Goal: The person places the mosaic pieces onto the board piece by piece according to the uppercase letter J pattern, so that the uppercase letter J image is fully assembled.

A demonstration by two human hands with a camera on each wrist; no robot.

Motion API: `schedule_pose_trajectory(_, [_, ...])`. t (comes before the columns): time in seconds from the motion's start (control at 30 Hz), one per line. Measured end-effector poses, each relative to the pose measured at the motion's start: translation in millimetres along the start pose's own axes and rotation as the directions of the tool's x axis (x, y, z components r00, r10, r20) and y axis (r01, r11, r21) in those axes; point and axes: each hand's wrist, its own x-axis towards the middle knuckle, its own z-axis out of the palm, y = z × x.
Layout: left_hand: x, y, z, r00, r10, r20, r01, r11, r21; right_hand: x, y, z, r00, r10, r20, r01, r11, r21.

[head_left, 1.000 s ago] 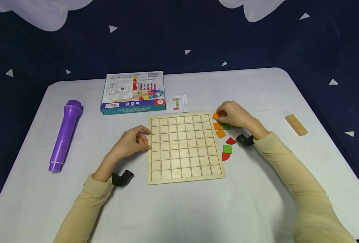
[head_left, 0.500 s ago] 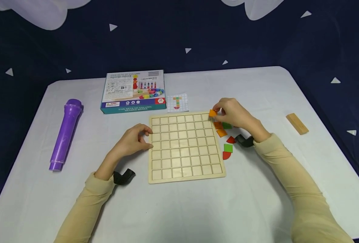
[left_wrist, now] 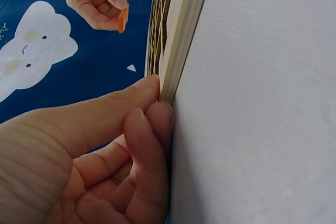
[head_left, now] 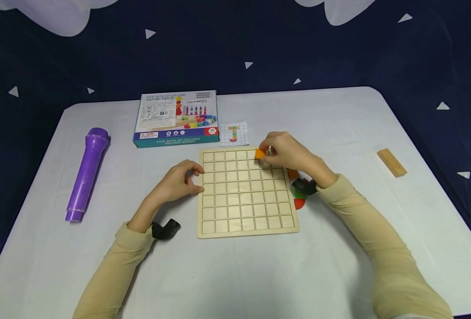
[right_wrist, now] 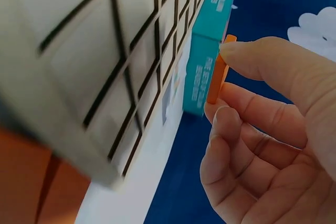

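The pale wooden grid board lies flat on the table. At its left edge rests my left hand, thumb and index fingertips apart against the rim; the left wrist view shows this hand from close by, its other fingers bent. My right hand pinches an orange square tile over the board's upper right part. In the right wrist view the tile stands on edge between thumb and fingers, clear of the grid. Just right of the board lie a red piece and other coloured pieces, partly hidden by my right wrist.
Behind the board are a teal-edged box and a small pattern card with a coloured figure. A purple tube lies at the left, a wooden block at the far right. A black strap part sticks out at my left wrist.
My right hand has carried the orange tile leftward from the pieces beside the board to above the grid. My left hand has kept its place at the board's left edge.
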Motion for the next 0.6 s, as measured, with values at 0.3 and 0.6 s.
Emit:
schedule_pose_trajectory(0.3, [0.2,-1.1,0.7,0.999,-0.020,-0.028,0.019,1.000,-0.011,18.5,-14,15,0.998,-0.025,0.062,0.025,1.000,0.001])
schedule_pose_trajectory(0.6, [-0.6,-1.6,2.0,0.998,-0.033,-0.047,0.032,0.999,-0.023,32.7,-28,27,0.991,-0.032,0.127,0.036,0.999,-0.027])
